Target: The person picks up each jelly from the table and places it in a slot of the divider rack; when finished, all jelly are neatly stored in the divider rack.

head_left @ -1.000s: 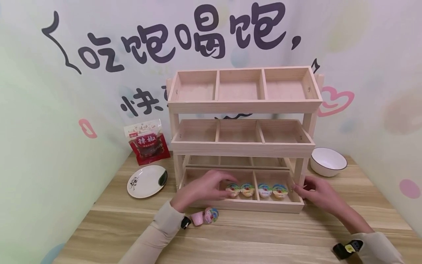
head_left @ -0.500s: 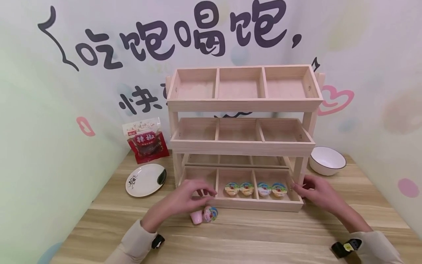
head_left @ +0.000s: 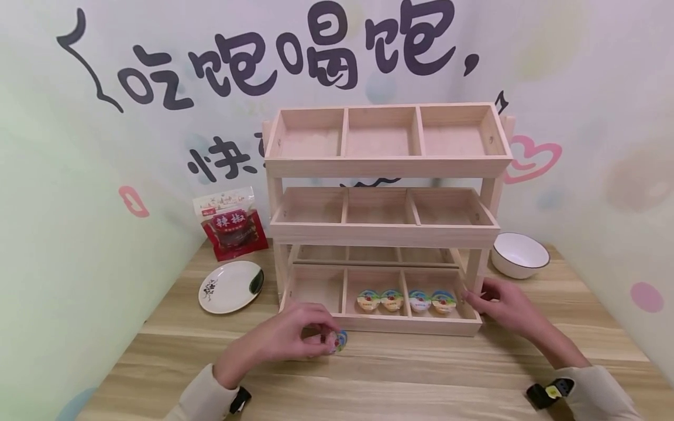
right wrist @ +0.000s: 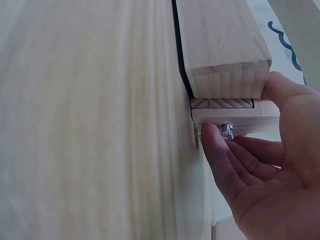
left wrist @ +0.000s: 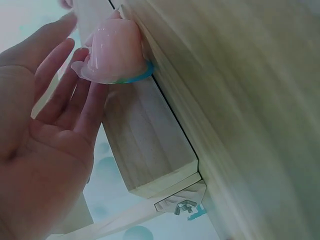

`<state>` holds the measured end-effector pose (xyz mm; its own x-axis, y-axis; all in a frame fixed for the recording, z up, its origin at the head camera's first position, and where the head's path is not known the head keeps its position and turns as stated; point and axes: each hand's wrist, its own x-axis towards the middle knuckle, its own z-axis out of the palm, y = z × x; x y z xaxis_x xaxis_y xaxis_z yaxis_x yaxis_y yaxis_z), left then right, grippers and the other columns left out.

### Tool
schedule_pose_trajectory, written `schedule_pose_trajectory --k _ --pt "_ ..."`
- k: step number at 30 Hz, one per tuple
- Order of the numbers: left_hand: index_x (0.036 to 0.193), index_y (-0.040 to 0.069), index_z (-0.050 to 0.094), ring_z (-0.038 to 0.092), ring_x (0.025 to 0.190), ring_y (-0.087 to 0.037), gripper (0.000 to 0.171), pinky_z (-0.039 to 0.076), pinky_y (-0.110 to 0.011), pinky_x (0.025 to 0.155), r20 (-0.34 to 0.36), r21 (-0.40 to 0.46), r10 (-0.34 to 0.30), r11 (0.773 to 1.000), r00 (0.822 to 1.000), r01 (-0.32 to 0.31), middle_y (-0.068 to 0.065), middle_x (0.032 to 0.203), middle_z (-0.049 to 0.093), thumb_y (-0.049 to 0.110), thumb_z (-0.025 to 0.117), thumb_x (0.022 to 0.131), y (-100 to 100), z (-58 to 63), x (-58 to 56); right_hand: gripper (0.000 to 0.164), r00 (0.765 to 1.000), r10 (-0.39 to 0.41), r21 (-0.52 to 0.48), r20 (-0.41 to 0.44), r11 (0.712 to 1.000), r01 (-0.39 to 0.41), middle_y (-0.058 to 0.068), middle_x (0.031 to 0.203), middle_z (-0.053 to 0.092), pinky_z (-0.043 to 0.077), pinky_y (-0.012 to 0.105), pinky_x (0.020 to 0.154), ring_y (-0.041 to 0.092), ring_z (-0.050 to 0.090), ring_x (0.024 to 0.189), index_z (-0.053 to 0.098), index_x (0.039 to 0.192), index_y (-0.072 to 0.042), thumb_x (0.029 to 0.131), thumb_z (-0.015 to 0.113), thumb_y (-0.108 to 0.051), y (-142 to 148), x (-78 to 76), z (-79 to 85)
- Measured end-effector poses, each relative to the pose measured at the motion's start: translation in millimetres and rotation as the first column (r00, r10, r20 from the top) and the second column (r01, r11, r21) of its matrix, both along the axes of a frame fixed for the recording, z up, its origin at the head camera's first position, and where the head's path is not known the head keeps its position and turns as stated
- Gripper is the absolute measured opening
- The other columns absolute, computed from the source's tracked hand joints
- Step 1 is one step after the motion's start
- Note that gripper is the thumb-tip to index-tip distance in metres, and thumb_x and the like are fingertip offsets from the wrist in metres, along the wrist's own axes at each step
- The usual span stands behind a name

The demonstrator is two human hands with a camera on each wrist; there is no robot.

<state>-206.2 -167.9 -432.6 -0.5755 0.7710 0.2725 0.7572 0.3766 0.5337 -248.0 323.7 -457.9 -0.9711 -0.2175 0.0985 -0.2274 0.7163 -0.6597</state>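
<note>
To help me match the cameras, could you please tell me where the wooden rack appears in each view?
Head: wooden rack stands just right of centre.
Left wrist: wooden rack slants through the middle.
Right wrist: wooden rack, upper right.
Shared landmark: the table.

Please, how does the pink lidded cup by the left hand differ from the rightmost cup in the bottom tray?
The pink lidded cup shows pink, the rightmost cup orange.
The pink lidded cup is before the bottom tray, partly covered by the left hand; the rightmost cup sits inside, uncovered.
Both have colourful lids.
</note>
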Motion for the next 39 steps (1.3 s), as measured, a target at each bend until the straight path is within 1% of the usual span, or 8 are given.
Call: schedule_pose_trajectory --k 4,10,14,19,23,30,34,39 --pt "0.119 0.014 0.08 0.072 0.109 -0.007 0.026 0.059 -0.029 0.101 -0.024 -0.046 -0.014 0.999 1.0 0.013 0.003 0.116 0.079 0.015 0.085 0.093 1.9 -1.3 0.6 0.043 1.0 0.006 -0.003 -0.009 1.0 -0.006 0.008 0.108 0.076 0.054 0.026 0.067 0.01 0.064 0.089 0.07 0.13 -0.002 0.105 0.073 -0.037 0.4 -0.9 0.2" --pt "0.118 0.02 0.08 0.069 0.107 -0.005 0.024 0.056 -0.028 0.102 0.009 -0.109 0.02 0.994 1.0 -0.019 0.008 0.114 0.077 0.017 0.084 0.095 3.9 -1.3 4.1 0.042 1.0 0.01 -0.005 -0.014 1.0 -0.01 0.009 0.108 0.076 0.055 0.026 0.066 0.009 0.065 0.089 0.07 0.129 -0.001 0.104 0.074 -0.035 0.3 -1.3 0.7" --pt "0.12 0.022 0.08 0.067 0.108 -0.004 0.027 0.056 -0.027 0.103 0.014 -0.136 0.024 0.99 1.0 -0.022 0.01 0.116 0.076 0.019 0.086 0.093 4.6 -1.4 5.3 0.044 1.0 0.006 -0.004 -0.007 1.0 -0.006 0.009 0.109 0.076 0.055 0.026 0.066 0.01 0.065 0.089 0.069 0.13 -0.001 0.105 0.073 -0.036 0.5 -0.8 0.0" --pt "0.124 0.022 0.079 0.067 0.112 -0.005 0.034 0.056 -0.029 0.105 -0.036 -0.18 0.018 0.983 0.999 -0.025 0.008 0.122 0.076 0.02 0.088 0.091 5.3 -1.3 6.7 0.046 1.0 -0.002 0.001 0.003 1.0 0.002 0.009 0.109 0.076 0.054 0.026 0.067 0.011 0.064 0.09 0.068 0.133 -0.001 0.105 0.073 -0.037 1.3 -0.4 -2.0" --pt "0.127 0.022 0.078 0.067 0.118 -0.006 0.037 0.056 -0.032 0.107 -0.075 -0.211 0.027 0.977 0.997 -0.042 0.008 0.126 0.075 0.021 0.089 0.092 6.2 -0.9 8.4 0.047 1.0 -0.003 -0.001 0.013 1.0 0.003 0.009 0.111 0.076 0.054 0.026 0.067 0.011 0.064 0.09 0.068 0.134 -0.001 0.105 0.072 -0.038 1.1 -0.1 -2.8" --pt "0.136 0.022 0.075 0.067 0.118 -0.004 0.045 0.056 -0.03 0.109 -0.059 -0.232 0.066 0.97 0.996 -0.078 0.008 0.128 0.075 0.024 0.087 0.093 7.8 1.0 11.8 0.047 1.0 -0.001 -0.009 0.02 1.0 0.002 0.01 0.113 0.076 0.055 0.026 0.067 0.011 0.065 0.091 0.068 0.135 0.0 0.105 0.072 -0.037 0.2 0.3 -3.0" --pt "0.138 0.021 0.075 0.066 0.116 -0.004 0.048 0.056 -0.029 0.106 -0.092 -0.241 0.065 0.967 0.994 -0.085 0.006 0.127 0.075 0.022 0.087 0.092 8.6 1.8 13.5 0.046 1.0 0.003 -0.008 0.007 1.0 -0.003 0.01 0.111 0.076 0.055 0.026 0.066 0.011 0.064 0.09 0.068 0.134 0.0 0.105 0.073 -0.036 0.3 0.5 -2.3" --pt "0.137 0.019 0.075 0.065 0.109 -0.003 0.049 0.056 -0.023 0.099 -0.139 -0.251 0.062 0.963 0.988 -0.096 0.005 0.123 0.073 0.022 0.086 0.09 10.1 0.7 14.3 0.045 1.0 0.008 -0.012 -0.007 1.0 -0.009 0.01 0.111 0.076 0.055 0.026 0.066 0.01 0.064 0.089 0.068 0.133 0.0 0.105 0.073 -0.036 0.5 0.2 -1.7"
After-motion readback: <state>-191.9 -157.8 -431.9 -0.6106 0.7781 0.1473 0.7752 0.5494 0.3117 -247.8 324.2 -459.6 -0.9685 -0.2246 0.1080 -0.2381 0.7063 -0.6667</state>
